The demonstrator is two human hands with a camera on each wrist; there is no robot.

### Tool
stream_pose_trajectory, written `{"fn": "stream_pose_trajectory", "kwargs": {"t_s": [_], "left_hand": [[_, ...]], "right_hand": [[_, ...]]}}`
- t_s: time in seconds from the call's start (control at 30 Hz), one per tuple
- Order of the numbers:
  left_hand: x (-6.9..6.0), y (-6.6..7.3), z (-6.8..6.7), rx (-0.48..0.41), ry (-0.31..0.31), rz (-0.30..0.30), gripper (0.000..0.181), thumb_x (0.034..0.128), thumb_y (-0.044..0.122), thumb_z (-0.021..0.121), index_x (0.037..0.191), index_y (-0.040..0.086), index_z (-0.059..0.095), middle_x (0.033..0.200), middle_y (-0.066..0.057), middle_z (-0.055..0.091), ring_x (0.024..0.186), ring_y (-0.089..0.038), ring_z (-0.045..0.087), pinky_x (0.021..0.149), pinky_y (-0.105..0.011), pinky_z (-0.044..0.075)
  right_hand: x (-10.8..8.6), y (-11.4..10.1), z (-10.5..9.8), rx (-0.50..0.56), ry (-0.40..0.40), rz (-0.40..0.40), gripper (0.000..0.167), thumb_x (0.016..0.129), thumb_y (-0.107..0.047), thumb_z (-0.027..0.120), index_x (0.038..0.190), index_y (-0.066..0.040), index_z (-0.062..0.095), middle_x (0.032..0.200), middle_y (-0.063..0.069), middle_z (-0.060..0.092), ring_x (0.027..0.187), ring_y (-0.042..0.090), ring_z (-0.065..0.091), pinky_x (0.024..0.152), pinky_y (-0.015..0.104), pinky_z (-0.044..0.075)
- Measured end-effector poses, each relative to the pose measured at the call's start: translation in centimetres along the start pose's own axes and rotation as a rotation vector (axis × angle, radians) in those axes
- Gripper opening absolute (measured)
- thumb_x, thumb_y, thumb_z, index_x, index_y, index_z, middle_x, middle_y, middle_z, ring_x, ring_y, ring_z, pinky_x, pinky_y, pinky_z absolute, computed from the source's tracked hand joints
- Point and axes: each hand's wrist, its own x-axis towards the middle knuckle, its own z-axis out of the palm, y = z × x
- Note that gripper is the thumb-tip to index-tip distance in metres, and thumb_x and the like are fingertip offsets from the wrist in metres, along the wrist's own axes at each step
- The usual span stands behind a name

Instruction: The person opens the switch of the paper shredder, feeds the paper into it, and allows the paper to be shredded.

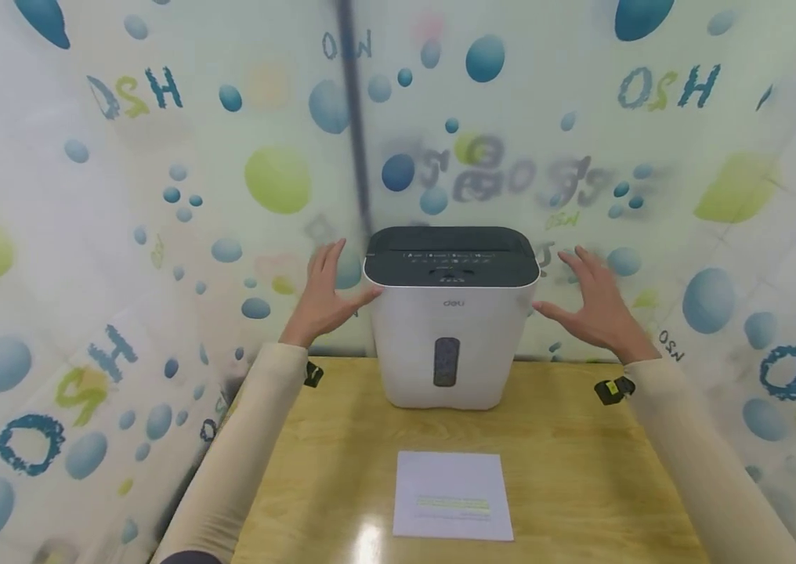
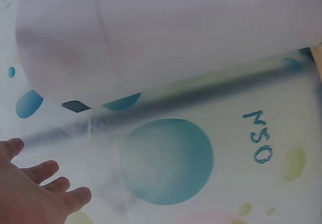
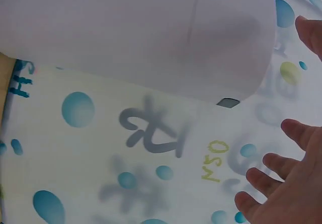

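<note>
A white paper shredder (image 1: 412, 337) with a dark grey top stands upright near the back of the wooden table. To its left is my left hand (image 1: 327, 301), fingers spread and pointing up, its thumb tip close to the shredder's upper edge. Opposite it, my right hand (image 1: 591, 309) is spread the same way, the thumb near the right upper side. Whether either thumb touches the casing I cannot tell. In both wrist views the spread fingers stand apart from the shredder's white side (image 2: 166, 32), and nothing lies in either hand.
A white sheet of paper (image 1: 450, 478) with a few printed lines, one highlighted in yellow-green, lies on the wooden table (image 1: 567, 462) in front of the shredder. A patterned curtain (image 1: 179, 141) hangs behind the table and along both sides.
</note>
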Motion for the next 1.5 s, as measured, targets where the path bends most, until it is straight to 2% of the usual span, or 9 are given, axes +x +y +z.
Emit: {"fn": "stream_pose_trajectory", "kwargs": {"t_s": [0.17,0.5,0.8,0.97,1.1,1.33,1.5], "left_hand": [[-2.8,-1.8,1.1,-0.039,0.005,-0.043,0.111,0.0815,0.071,0.072,0.165,0.034,0.009,0.172,-0.008,0.01,0.159,-0.03,0.011,0.119,-0.066,0.029],[-7.3,-4.6,4.6,-0.135,0.014,-0.15,0.108,0.0826,0.067,0.075,0.164,0.037,0.01,0.171,-0.008,0.014,0.158,-0.031,0.014,0.121,-0.064,0.027],[-11.7,-6.2,8.6,-0.179,-0.051,-0.211,0.11,0.0835,0.06,0.078,0.165,0.026,0.013,0.172,-0.012,0.014,0.158,-0.037,0.014,0.122,-0.067,0.023],[-13.9,-6.9,10.9,-0.216,-0.095,-0.256,0.112,0.0824,0.06,0.079,0.165,0.024,0.013,0.172,-0.013,0.012,0.159,-0.037,0.012,0.122,-0.065,0.023],[-15.5,-6.9,12.9,-0.241,-0.145,-0.28,0.113,0.0802,0.061,0.081,0.165,0.022,0.016,0.171,-0.015,0.012,0.159,-0.038,0.012,0.122,-0.066,0.024],[-18.1,-6.9,16.8,-0.238,-0.206,-0.279,0.11,0.0787,0.061,0.082,0.163,0.021,0.024,0.17,-0.016,0.017,0.157,-0.04,0.017,0.118,-0.066,0.03],[-19.3,-6.7,18.8,-0.234,-0.255,-0.252,0.109,0.0795,0.056,0.084,0.162,0.015,0.027,0.168,-0.02,0.018,0.156,-0.044,0.019,0.115,-0.069,0.033]], "right_hand": [[-1.9,0.8,2.3,0.011,-0.001,0.01,0.1,0.092,-0.057,0.07,0.165,-0.017,0.016,0.174,0.015,0.001,0.156,0.051,0.007,0.114,0.079,0.015],[-5.6,2.9,7.0,0.059,-0.054,0.039,0.1,0.091,-0.056,0.071,0.165,-0.015,0.018,0.173,0.017,0.005,0.154,0.053,0.012,0.112,0.079,0.019],[-8.7,4.0,11.9,0.098,-0.076,0.056,0.099,0.089,-0.058,0.073,0.163,-0.012,0.025,0.172,0.019,0.012,0.152,0.054,0.018,0.113,0.078,0.021],[-10.2,4.0,14.8,0.11,-0.076,0.034,0.1,0.087,-0.055,0.076,0.16,-0.005,0.029,0.169,0.025,0.018,0.151,0.054,0.02,0.114,0.076,0.023],[-11.4,4.0,16.9,0.119,-0.079,0.017,0.1,0.086,-0.054,0.078,0.158,-0.002,0.032,0.167,0.027,0.021,0.151,0.053,0.022,0.114,0.075,0.025],[-13.4,4.1,20.4,0.163,-0.155,0.061,0.101,0.085,-0.054,0.078,0.159,-0.004,0.031,0.167,0.026,0.023,0.151,0.053,0.025,0.114,0.075,0.027],[-14.5,4.0,22.4,0.17,-0.214,0.114,0.098,0.084,-0.054,0.08,0.158,-0.008,0.035,0.168,0.023,0.023,0.151,0.054,0.026,0.113,0.076,0.028]]}}
